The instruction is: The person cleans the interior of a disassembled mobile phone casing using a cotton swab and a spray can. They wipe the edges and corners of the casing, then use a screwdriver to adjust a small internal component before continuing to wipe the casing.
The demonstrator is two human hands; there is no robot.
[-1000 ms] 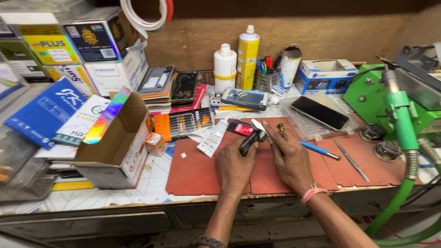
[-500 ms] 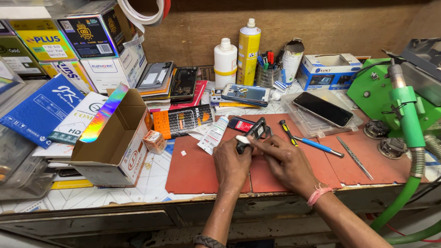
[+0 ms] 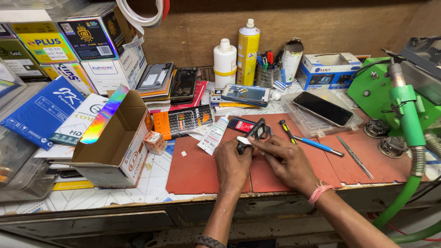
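Cardboard box (image 3: 115, 142): open, left of red mat (image 3: 197, 167)
Yellow spray can (image 3: 248, 50): behind mat
Black phone (image 3: 323, 108): right rear, on clear tray (image 3: 298, 119)

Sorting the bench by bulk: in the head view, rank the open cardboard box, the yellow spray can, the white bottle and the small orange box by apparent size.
1. open cardboard box, by far the largest, though it also sits nearer the camera.
2. yellow spray can.
3. white bottle, shorter but wider than the can; the gap is small.
4. small orange box, the smallest.
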